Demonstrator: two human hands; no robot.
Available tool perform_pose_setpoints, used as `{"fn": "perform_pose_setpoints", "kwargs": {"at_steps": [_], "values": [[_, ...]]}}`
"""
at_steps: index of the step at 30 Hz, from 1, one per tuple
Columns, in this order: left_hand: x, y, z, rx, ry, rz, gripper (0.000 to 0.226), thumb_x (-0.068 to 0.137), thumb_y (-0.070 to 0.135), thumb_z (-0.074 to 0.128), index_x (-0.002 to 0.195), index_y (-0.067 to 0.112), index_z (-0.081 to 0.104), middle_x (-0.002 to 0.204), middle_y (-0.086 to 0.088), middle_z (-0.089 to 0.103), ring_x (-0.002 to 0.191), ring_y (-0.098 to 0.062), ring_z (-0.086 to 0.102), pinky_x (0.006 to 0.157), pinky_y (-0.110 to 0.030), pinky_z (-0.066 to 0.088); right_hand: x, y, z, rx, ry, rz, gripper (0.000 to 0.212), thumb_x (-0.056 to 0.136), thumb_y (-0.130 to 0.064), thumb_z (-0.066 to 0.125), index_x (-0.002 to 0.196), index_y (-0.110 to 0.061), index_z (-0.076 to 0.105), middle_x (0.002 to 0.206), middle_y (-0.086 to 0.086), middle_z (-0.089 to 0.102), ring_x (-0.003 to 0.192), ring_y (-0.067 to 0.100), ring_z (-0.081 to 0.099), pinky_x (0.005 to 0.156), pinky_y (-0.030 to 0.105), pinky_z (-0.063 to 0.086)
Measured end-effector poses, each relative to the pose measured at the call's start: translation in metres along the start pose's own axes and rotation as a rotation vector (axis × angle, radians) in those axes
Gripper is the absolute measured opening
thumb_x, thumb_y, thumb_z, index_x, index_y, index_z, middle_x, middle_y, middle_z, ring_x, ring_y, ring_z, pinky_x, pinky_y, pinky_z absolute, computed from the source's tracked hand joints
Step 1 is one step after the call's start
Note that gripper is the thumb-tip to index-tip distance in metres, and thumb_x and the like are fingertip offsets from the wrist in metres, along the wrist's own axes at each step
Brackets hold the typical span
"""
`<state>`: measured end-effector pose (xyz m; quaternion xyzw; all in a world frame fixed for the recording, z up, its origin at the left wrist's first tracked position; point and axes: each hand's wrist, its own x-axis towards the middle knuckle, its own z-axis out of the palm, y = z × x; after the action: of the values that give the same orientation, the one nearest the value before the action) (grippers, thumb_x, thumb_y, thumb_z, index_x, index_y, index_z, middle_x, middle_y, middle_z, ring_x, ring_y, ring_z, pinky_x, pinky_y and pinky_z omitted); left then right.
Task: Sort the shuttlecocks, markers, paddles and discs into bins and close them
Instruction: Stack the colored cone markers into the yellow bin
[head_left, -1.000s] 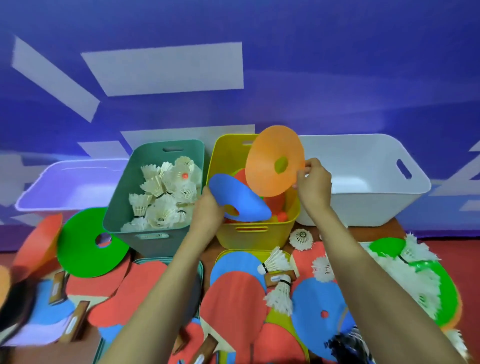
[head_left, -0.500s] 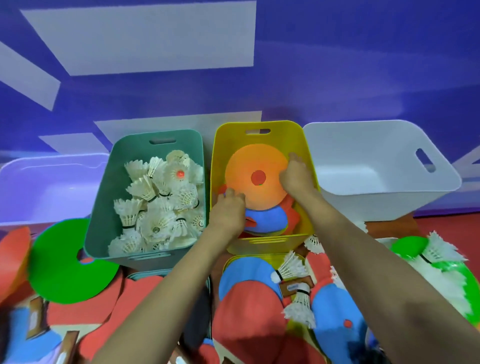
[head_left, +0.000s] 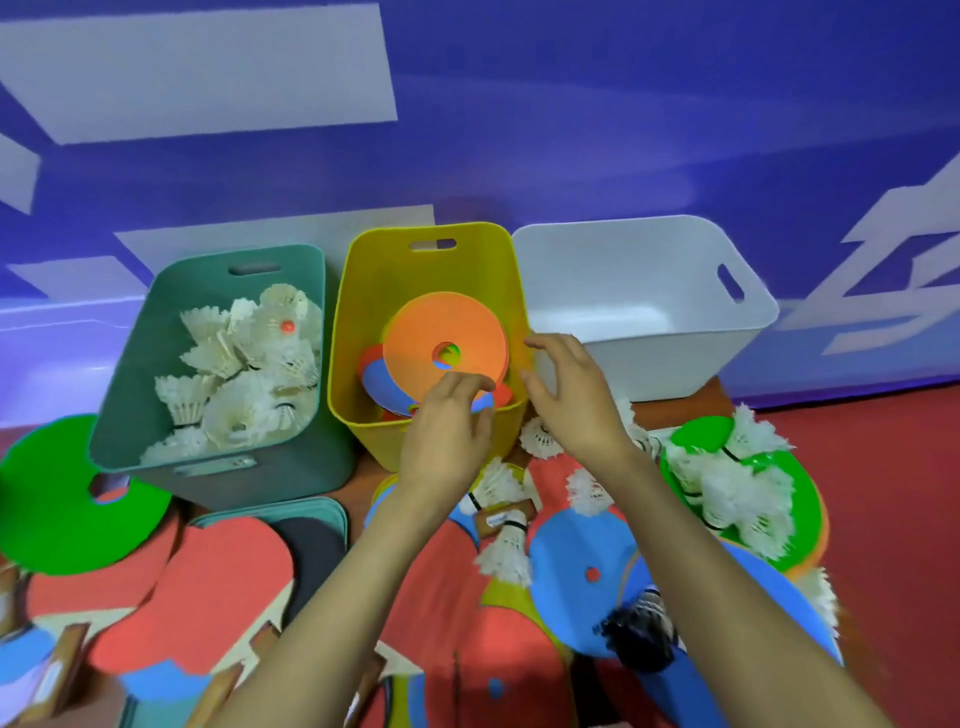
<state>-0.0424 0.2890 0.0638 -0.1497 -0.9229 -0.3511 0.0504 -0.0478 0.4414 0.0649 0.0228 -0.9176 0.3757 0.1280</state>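
Seen from the head camera, the yellow bin (head_left: 358, 332) stands in the middle of the far row, with the teal bin (head_left: 150, 332) just to its left and the white bin (head_left: 649, 291) touching its right side. Inside the yellow bin an orange disc (head_left: 431, 327) lies tilted on top of the pile, and a blue disc (head_left: 376, 387) shows from under its left and near edges.

The left hand (head_left: 447, 441) hangs over the near rim of the yellow bin. Its fingers are curled at the near edge of the discs, but whether they pinch the blue disc or only touch it cannot be told. The right hand (head_left: 571, 400) is released, its fingers spread and loose above the right rim of the bin, grasping nothing.

The teal bin holds a heap of white shuttlecocks (head_left: 244, 364). On the near part of the surface (head_left: 691, 410) lies a jumble:
- A green disc (head_left: 57, 519) lies at the left.
- A red paddle (head_left: 208, 587) lies partly over a teal lid (head_left: 332, 514).
- Another blue disc (head_left: 571, 597) lies near the right forearm.
- More shuttlecocks (head_left: 737, 488) are piled on a second green disc (head_left: 802, 499) at the right.
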Motion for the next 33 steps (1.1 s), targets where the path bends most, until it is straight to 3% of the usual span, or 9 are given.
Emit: {"fn": "perform_pose_setpoints", "kwargs": {"at_steps": [3,6,11,14,17,21,25,29,33], "values": [[-0.029,0.02,0.024,-0.059,0.032,0.053,0.023,0.086,0.007,0.058,0.108,0.013,0.062,0.107,-0.003,0.059,0.095,-0.022,0.057,0.076,-0.027,0.042,-0.037,0.022,-0.022,-0.003,0.051,-0.004,0.032,0.088,-0.009,0.056,0.12,-0.007,0.057,0.118,0.01,0.057,0.111,0.026,0.054,0.094,0.032,0.042],[-0.056,0.022,0.055,0.005,-0.047,-0.041,0.027,0.086,0.013,0.059,0.112,0.017,0.061,0.112,-0.001,0.058,0.102,-0.02,0.054,0.079,-0.031,0.045,-0.068,0.053,-0.035,-0.011,0.012,0.031,0.031,0.086,-0.014,0.056,0.116,-0.008,0.06,0.114,0.01,0.058,0.107,0.024,0.056,0.092,0.028,0.041],[-0.093,0.01,0.098,0.087,-0.209,-0.291,0.038,0.081,0.007,0.06,0.118,0.011,0.059,0.121,-0.011,0.052,0.116,-0.029,0.047,0.093,-0.031,0.038,-0.1,0.093,-0.042,-0.105,-0.3,0.127,0.037,0.089,-0.016,0.059,0.125,-0.01,0.054,0.127,0.011,0.05,0.118,0.027,0.046,0.1,0.033,0.037],[-0.107,0.006,0.116,0.17,-0.18,-0.349,0.046,0.077,0.006,0.061,0.122,0.008,0.056,0.124,-0.017,0.049,0.118,-0.034,0.044,0.096,-0.035,0.035,-0.106,0.106,-0.032,-0.171,-0.485,0.159,0.043,0.092,-0.018,0.055,0.134,-0.016,0.046,0.133,0.01,0.042,0.124,0.027,0.04,0.103,0.033,0.035],[-0.111,0.001,0.13,0.202,-0.153,-0.433,0.043,0.08,0.007,0.058,0.123,0.005,0.051,0.125,-0.019,0.049,0.114,-0.036,0.047,0.09,-0.04,0.04,-0.105,0.116,-0.017,-0.261,-0.626,0.155,0.048,0.092,-0.012,0.052,0.138,-0.019,0.04,0.137,0.011,0.034,0.126,0.03,0.035,0.099,0.038,0.039],[-0.115,-0.006,0.139,0.209,-0.142,-0.462,0.036,0.086,0.007,0.053,0.121,0.005,0.049,0.119,-0.021,0.054,0.105,-0.038,0.051,0.078,-0.042,0.043,-0.098,0.117,-0.004,-0.424,-0.561,0.08,0.049,0.086,0.005,0.045,0.13,-0.014,0.043,0.132,0.013,0.035,0.115,0.034,0.039,0.084,0.038,0.04],[-0.115,-0.011,0.14,0.168,-0.1,-0.483,0.045,0.079,0.003,0.055,0.124,0.006,0.049,0.116,-0.02,0.058,0.104,-0.037,0.051,0.075,-0.039,0.043,-0.094,0.12,-0.001,-0.507,-0.507,-0.009,0.04,0.079,0.014,0.044,0.112,-0.006,0.05,0.124,0.013,0.042,0.107,0.032,0.042,0.074,0.036,0.036],[-0.117,-0.008,0.129,0.088,-0.008,-0.469,0.048,0.071,0.005,0.063,0.118,0.007,0.052,0.108,-0.015,0.06,0.1,-0.032,0.053,0.076,-0.038,0.044,-0.096,0.122,-0.003,-0.366,-0.435,-0.067,0.025,0.079,0.013,0.048,0.097,-0.002,0.056,0.114,0.014,0.048,0.092,0.033,0.052,0.069,0.042,0.047],[-0.117,0.001,0.104,-0.023,0.187,-0.427,0.047,0.071,0.004,0.066,0.116,0.008,0.054,0.11,-0.009,0.057,0.103,-0.025,0.051,0.083,-0.028,0.038,-0.094,0.095,-0.013,-0.153,-0.344,-0.158,0.013,0.086,0.001,0.052,0.095,-0.004,0.059,0.119,0.009,0.05,0.092,0.027,0.055,0.067,0.03,0.039]]}}
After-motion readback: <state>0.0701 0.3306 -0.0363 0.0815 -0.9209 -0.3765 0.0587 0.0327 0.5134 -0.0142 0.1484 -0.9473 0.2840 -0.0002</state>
